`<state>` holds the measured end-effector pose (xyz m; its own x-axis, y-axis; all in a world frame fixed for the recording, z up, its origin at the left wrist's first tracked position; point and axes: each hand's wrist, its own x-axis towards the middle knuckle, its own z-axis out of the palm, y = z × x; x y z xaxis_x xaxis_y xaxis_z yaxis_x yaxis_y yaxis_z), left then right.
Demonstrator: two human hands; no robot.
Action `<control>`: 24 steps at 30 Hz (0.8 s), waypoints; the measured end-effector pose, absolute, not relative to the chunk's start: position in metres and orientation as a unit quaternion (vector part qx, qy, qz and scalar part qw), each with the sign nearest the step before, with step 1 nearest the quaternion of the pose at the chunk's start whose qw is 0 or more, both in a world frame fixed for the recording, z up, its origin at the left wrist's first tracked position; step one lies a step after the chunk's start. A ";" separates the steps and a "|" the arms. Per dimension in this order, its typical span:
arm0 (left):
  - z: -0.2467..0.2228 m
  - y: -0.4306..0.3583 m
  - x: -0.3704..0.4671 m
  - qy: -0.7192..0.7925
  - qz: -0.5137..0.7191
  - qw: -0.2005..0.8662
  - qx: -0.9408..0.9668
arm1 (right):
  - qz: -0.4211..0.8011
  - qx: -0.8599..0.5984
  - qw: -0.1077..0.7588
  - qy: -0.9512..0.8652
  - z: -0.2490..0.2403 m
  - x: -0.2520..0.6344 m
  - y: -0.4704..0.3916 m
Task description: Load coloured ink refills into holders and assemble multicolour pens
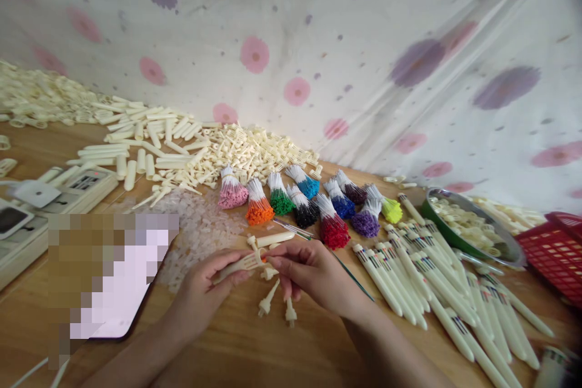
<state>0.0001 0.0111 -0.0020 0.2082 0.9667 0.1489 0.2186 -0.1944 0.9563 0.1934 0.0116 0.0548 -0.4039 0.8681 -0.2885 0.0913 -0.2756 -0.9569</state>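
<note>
Both forearms (150, 342) come in from the bottom, closest to the camera, with the cream barrel (239, 265) up between the hands, over the middle of the desk (218, 354).

It's pretty crowded around them. A loose cream tube (278, 239) lies just past the fingers, and small nozzle-like pieces (269, 299) sit right under the right hand. Clear plastic bits (195, 239) are heaped off to the left, near a blurred-out phone (122, 309) and a power strip (93, 191). Beyond the hands stand refill bundles (334, 229) with pink, orange, green, blue, black, red, purple and yellow ends, then a big pile of cream parts (248, 154). Over on the right: lots of multicolor pens (409, 260), a green bowl (431, 215) of parts and a red basket (552, 248).

As for the barrel, its long axis runs mostly sideways, slotted end toward the right hand and a bit farther from the camera, plain end tucked into the left.

Looks-wise it's smooth, off-white, with faint orangey printing near the slots. Left hand (207, 288) has it gripped between thumb and fingers. Right hand (309, 273) is drawn into a pinch at the slotted end, seemingly on an orange bit (264, 259); the fingertips hide the rest.
</note>
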 end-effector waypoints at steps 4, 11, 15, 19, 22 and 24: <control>-0.004 0.011 -0.001 0.457 0.427 0.427 0.653 | 0.661 -0.463 0.292 -0.513 0.053 0.192 0.013; -0.008 0.010 -0.002 0.446 0.428 0.405 0.674 | 0.673 -0.473 0.280 -0.495 0.053 0.191 0.011; -0.007 0.010 -0.002 0.444 0.424 0.410 0.675 | 0.649 -0.476 0.286 -0.520 0.054 0.189 0.009; -0.004 0.011 -0.003 0.442 0.415 0.412 0.680 | 0.583 -0.475 0.315 -0.579 0.060 0.201 0.010; -0.004 0.011 -0.004 0.451 0.424 0.396 0.678 | 0.458 -0.534 0.341 -0.624 0.061 0.222 0.014; -0.004 0.012 -0.006 0.458 0.430 0.388 0.674 | 0.329 -0.600 0.317 -0.656 0.057 0.239 0.015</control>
